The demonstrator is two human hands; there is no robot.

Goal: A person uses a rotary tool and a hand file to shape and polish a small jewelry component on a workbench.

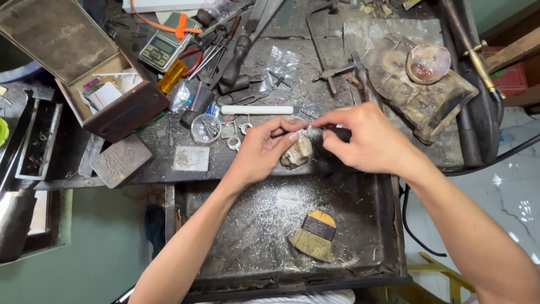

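Note:
My left hand (264, 147) and my right hand (365, 138) meet over the front edge of a dark, cluttered workbench (264, 163). Between their fingertips they pinch a tiny silvery piece (306, 131). It is too small to tell its shape. My right hand also grips a dark tool handle (339, 134). Just under the fingers a worn wooden bench peg (296, 153) juts out. Below it an open drawer tray (225, 247) is dusted with silvery filings, and a short flat brush (315, 235) lies in it.
An open brown box (121, 110) sits at the left, with a small scale (163, 48) behind it. Pliers, files, a white stick (257, 110), metal rings (233, 143) and a small round dish (205, 128) crowd the bench. A worn block holding a bowl (427, 62) stands at the right.

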